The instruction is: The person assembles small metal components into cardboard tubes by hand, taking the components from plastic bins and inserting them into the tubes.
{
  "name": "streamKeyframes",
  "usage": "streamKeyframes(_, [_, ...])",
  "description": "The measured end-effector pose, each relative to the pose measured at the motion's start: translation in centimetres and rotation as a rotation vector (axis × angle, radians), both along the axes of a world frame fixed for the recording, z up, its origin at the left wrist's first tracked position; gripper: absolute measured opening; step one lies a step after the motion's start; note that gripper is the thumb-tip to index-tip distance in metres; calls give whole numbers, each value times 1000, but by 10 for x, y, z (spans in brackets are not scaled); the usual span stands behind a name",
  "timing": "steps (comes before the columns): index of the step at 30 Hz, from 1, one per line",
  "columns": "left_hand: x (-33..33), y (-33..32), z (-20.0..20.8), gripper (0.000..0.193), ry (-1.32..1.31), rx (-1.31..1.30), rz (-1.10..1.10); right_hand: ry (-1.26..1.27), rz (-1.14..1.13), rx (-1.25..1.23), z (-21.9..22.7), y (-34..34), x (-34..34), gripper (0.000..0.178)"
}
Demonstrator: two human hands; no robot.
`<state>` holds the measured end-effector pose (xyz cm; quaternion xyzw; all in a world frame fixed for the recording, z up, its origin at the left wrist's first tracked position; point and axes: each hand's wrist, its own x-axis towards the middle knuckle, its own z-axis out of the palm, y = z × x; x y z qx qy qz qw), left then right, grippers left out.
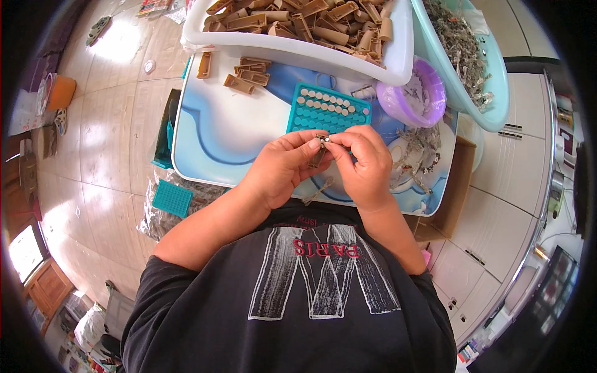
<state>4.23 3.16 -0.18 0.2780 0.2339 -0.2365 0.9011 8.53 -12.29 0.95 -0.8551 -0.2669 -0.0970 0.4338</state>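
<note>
Small brown elongated casing (316,160) held between two bare hands

I find it raised over the near edge of the table, with bright metal at its upper end, too small for me to make out in detail. The left hand (278,165) has its thumb and fingers clamped on the casing. The right hand (364,165) has its thumb and forefinger pinched together on a tiny bright piece (326,140) at that same end.

Just beyond the hands I see a rectangular teal plastic tray (294,117), with round white pieces (311,94) set in rows at its far side. Right of the tray stands a round purple bowl (440,93) in clear plastic, pale bits inside; nearer me lies a tangled heap of metal parts (425,144). All this rests on a blue-and-white tabletop (230,121), where loose tan hollow casings (252,73) lie at the far left.

Farther out, I have a white plastic bin (298,48) full of tan casings and, beside it, a pale-teal basin (497,93) piled with metal parts.
</note>
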Motion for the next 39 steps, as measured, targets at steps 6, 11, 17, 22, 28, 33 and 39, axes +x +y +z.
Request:
streamKeyframes(6, [-4, -2, 3, 23, -16, 66, -8, -17, 50, -59, 6, 4, -5, 10])
streamKeyframes(11, [-6, -3, 9, 23, -39, 130, 44, -208, 64, -178, 3, 10, -9, 15])
streamKeyframes(17, [-8, 6, 7, 23, -45, 143, 68, -224, 118, -234, 4, 16, -13, 23])
streamKeyframes(22, [-12, 16, 1, 19, 1, 101, 104, -15, 202, -91, 12, 26, -1, 23])
streamKeyframes(28, [-15, 25, -1, 20, -20, 140, 31, -170, 288, -231, 15, 78, 39, 17])
streamKeyframes(33, [-18, 20, 5, 24, -26, 164, 21, -244, 275, -447, -3, 130, 57, 19])
streamKeyframes(39, [-19, 26, 7, 24, 0, 126, 89, -185, 225, -446, -13, 125, 60, 29])
